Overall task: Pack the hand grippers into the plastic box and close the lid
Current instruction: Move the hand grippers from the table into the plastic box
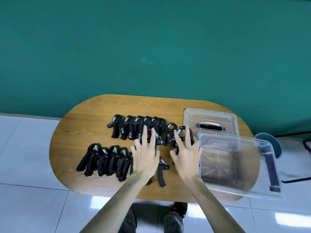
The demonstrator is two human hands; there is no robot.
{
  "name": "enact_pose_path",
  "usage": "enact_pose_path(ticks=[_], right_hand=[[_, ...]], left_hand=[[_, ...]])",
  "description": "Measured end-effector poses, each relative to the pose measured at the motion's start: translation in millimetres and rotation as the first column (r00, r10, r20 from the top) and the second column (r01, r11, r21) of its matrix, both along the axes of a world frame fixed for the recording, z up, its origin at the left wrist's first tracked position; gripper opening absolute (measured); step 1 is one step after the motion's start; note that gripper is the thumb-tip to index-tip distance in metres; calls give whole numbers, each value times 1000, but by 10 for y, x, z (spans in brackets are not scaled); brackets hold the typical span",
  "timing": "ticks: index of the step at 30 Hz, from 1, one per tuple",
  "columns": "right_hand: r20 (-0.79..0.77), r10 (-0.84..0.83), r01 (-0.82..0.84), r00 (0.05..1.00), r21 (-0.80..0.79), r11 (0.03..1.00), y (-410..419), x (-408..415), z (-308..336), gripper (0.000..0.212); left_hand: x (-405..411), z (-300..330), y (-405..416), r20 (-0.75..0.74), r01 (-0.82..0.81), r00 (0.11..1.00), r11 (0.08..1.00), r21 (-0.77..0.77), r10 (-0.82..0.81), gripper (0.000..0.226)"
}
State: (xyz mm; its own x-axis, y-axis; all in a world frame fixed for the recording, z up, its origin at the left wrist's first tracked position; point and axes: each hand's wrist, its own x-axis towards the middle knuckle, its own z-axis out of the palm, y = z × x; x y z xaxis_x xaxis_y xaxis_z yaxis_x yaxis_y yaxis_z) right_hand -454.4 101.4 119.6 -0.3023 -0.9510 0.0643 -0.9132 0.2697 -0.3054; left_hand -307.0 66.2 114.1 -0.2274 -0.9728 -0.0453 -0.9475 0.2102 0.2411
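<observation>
Several black hand grippers with steel springs lie in two rows on the wooden table [80, 125]: a far row [129, 126] and a near row [104, 160]. One more gripper [161, 172] lies between my forearms. My left hand [146, 153] reaches over the right end of the far row with fingers spread and straight, touching the grippers. My right hand [185, 152] has its fingers over the rightmost grippers [185, 132], thumb tucked under one. The clear plastic box [235, 165] stands open and empty at the right. Its clear lid [210, 120] with a dark handle lies behind it.
The box overhangs the table's right edge. A round grey stool or base [269, 143] and dark cables [306, 145] are on the white tiled floor to the right. A green wall [151, 47] rises behind the table. My legs and shoes [180, 209] show below the near edge.
</observation>
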Motion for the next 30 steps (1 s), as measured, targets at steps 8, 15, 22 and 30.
enact_pose_path(ticks=[8, 15, 22, 30], right_hand=[[4, -104, 104, 995, 28, 994, 421, -981, 72, 73], [10, -175, 173, 985, 90, 981, 770, -1793, -51, 73], [43, -261, 250, 964, 170, 953, 996, -2342, -323, 74], [89, -254, 211, 963, 336, 918, 936, -2619, -730, 69]], left_hand=[[-1109, 46, 288, -36, 43, 998, 998, 42, -41, 70], [-1968, -45, 554, -40, 109, 994, 989, 103, -105, 75], [-2573, -289, 744, -11, 161, 987, 972, 173, -161, 73], [-2819, -750, 733, 33, 148, 986, 959, 243, -161, 73]])
